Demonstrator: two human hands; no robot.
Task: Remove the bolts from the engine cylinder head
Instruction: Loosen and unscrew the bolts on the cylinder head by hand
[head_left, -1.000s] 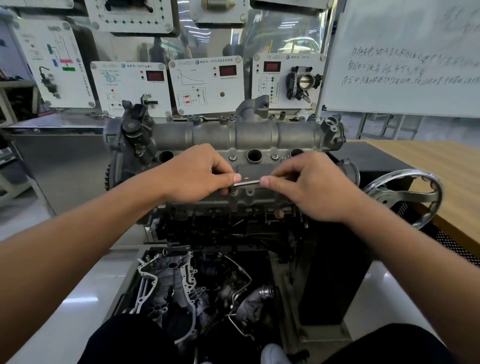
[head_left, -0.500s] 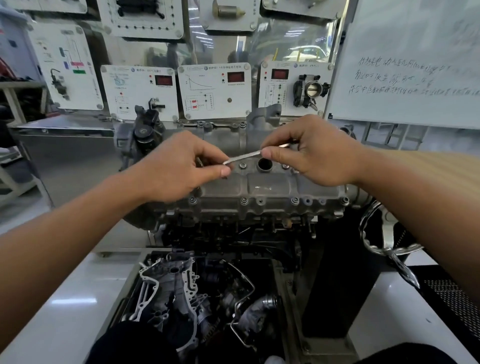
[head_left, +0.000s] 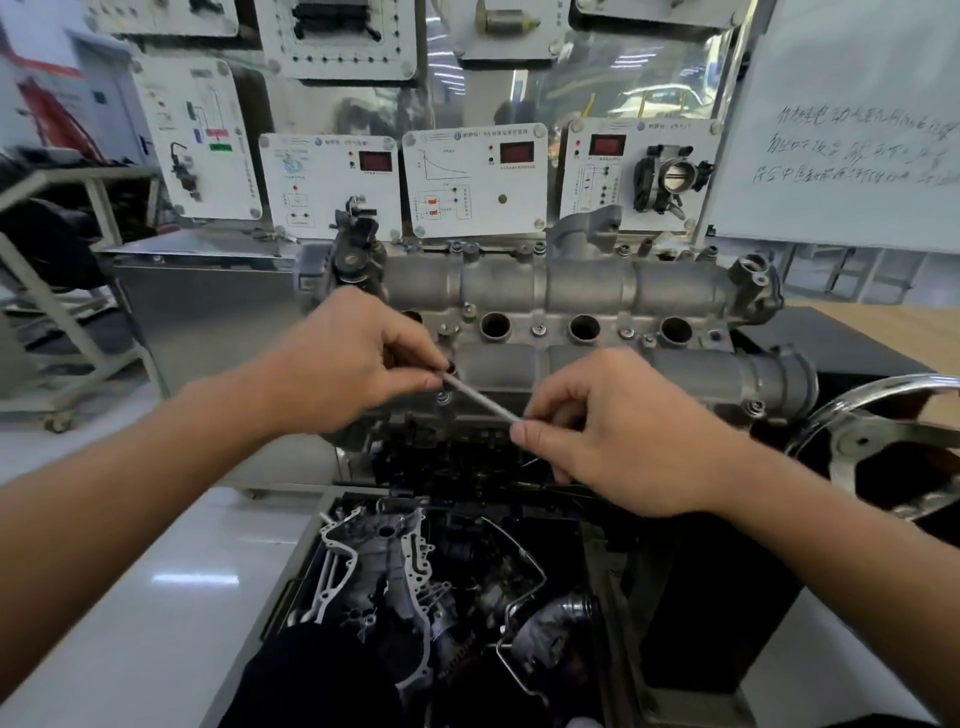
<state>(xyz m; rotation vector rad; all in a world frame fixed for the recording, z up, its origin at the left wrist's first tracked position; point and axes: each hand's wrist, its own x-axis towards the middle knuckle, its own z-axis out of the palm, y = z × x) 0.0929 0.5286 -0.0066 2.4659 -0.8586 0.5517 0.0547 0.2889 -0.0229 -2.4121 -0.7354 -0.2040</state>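
Observation:
The grey engine cylinder head (head_left: 587, 291) stands on its stand straight ahead, with several bolts along its edges and round plug holes on top. A thin silver wrench bar (head_left: 480, 400) runs diagonally between my hands. My left hand (head_left: 343, 364) pinches its upper end right above a bolt (head_left: 443, 398) at the head's front left edge. My right hand (head_left: 618, 431) grips the bar's lower end in front of the head. Whether the tool's tip sits on the bolt is hidden by my fingers.
A chrome handwheel (head_left: 883, 452) juts out at the right beside a wooden table (head_left: 893, 332). Loose engine parts (head_left: 395, 587) lie in a tray below the head. White training panels (head_left: 472, 176) and a whiteboard (head_left: 852, 124) stand behind.
Both hands came down and left from the top of the head to its front left edge. The bar now slopes down to the right; my right hand dropped lower.

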